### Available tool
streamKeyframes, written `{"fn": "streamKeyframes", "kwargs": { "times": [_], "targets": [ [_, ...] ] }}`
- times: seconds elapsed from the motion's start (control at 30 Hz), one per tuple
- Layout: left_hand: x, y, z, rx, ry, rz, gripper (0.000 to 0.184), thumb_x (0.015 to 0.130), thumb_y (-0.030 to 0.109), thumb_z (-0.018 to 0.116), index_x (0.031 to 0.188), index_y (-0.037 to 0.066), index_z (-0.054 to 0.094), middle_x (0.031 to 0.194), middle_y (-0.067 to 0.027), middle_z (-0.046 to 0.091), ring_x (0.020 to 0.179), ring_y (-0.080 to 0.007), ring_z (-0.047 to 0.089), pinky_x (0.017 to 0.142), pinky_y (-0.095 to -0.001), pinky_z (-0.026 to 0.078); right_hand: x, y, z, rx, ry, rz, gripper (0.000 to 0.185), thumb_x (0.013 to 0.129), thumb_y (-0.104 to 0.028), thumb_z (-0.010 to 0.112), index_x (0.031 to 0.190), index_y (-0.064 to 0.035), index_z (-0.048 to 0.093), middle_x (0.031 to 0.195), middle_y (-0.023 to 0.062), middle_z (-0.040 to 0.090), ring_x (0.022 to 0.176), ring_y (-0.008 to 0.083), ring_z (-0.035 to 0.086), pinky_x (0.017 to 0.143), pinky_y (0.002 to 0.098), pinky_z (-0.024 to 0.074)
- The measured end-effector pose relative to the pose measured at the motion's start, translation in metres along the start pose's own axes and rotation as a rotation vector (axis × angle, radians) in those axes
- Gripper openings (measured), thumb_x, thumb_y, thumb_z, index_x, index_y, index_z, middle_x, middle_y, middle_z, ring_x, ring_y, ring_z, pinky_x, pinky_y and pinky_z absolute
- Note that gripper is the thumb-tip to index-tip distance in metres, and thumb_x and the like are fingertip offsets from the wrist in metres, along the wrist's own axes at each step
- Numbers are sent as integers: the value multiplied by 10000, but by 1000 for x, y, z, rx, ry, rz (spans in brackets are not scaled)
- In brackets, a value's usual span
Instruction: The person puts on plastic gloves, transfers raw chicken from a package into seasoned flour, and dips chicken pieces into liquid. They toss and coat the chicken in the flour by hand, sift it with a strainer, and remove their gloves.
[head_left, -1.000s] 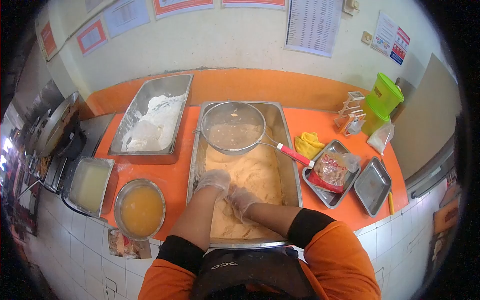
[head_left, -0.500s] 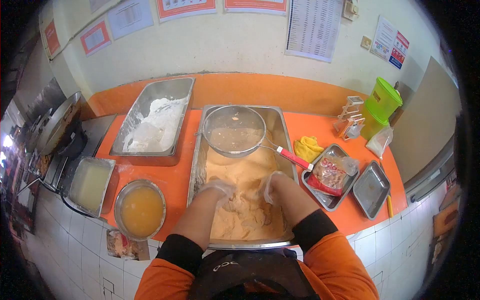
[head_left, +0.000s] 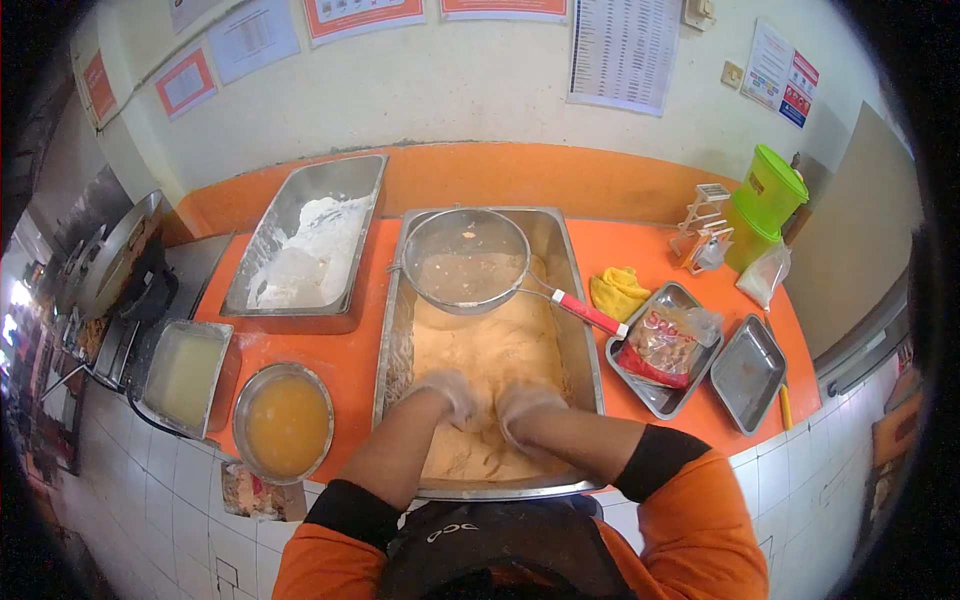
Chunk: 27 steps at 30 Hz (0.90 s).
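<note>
In a deep metal tray lies orange-tinted flour, lumpy near the front. My left hand, in a clear plastic glove, is pushed into this flour left of centre. Close beside it my right hand, gloved too, presses into the flour and is blurred by motion. The fingers of both hands are buried or smeared, so their pose does not show. A round mesh sieve with a red and white handle rests across the tray's far part, holding some crumbs.
Left stand a tray of white flour, a bowl of orange liquid and a container of pale liquid. Right are a yellow cloth, a bagged food pack in a small tray, another small tray and green tubs.
My right hand has moved left and a little nearer me, closer to my left hand. The right forearm now slants more sideways. My left hand has shifted only slightly.
</note>
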<state>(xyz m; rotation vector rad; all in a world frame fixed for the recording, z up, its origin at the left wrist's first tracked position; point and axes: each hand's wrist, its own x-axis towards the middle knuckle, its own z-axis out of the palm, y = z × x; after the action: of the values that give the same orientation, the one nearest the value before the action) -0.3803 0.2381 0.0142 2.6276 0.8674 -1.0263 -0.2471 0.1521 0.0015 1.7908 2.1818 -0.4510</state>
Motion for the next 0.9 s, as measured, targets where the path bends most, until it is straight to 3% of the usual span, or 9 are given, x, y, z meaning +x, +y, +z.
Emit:
{"fn": "streamKeyframes", "kwargs": {
  "times": [0.07,0.1,0.13,0.2,0.3,0.4,0.6,0.7,0.9],
  "targets": [
    [3,19,18,48,-77,-35,517,721,351,691,1119,36,593,1116,-172,606,1017,-280,605,827,-361,493,5,1,68,-37,289,34,295,733,-260,663,947,-58,665,1030,191,632,958,304,623,766,377,509],
    [20,30,41,-12,61,-191,576,678,340,724,1146,40,574,1134,-173,596,1031,-279,598,830,-362,493,5,-1,77,12,343,46,284,738,-242,660,948,-51,660,1031,205,626,966,313,619,766,376,508],
    [49,39,72,-75,203,-348,642,636,329,758,1174,43,554,1152,-173,587,1045,-278,591,833,-364,492,7,-7,52,188,216,51,280,744,-229,652,960,-50,653,1041,212,620,974,321,614,767,374,507],
    [54,42,56,-376,129,-477,621,579,236,799,1135,51,593,1117,-179,604,1033,-292,598,833,-387,487,18,-7,27,321,27,47,277,756,-206,636,987,-54,640,1068,216,608,983,329,609,778,375,504],
    [81,3,70,-334,-31,-233,359,724,232,672,1037,58,662,1173,-178,581,1075,-312,573,882,-468,460,32,-1,-2,207,-144,16,306,782,-199,609,1060,-72,608,1121,202,591,986,332,607,800,385,497],
    [24,-6,14,-504,94,-443,342,718,262,658,991,58,679,1051,-190,634,959,-299,630,834,-457,483,10,-10,-48,125,-233,-34,359,818,-236,571,1145,-88,561,1140,188,581,977,339,606,801,398,495],
    [7,-19,13,-426,143,-259,317,756,245,558,962,35,677,1037,-196,632,965,-314,619,787,-398,486,3,-48,19,199,74,-181,384,870,-329,501,1171,-92,527,1027,168,616,906,342,619,767,428,495],
    [46,-33,46,-311,166,-268,326,709,227,629,982,57,679,1080,-162,627,977,-299,618,827,-394,487,58,-36,58,108,14,-279,336,861,-331,510,1089,-98,590,959,173,632,909,358,616,770,441,488],
    [15,-38,22,-281,210,-343,323,676,182,667,981,76,686,1036,-172,640,967,-290,623,815,-377,495,44,-4,-34,297,41,-286,387,795,-389,571,1058,-108,615,1004,177,636,947,346,608,806,431,478]
  ]
}}
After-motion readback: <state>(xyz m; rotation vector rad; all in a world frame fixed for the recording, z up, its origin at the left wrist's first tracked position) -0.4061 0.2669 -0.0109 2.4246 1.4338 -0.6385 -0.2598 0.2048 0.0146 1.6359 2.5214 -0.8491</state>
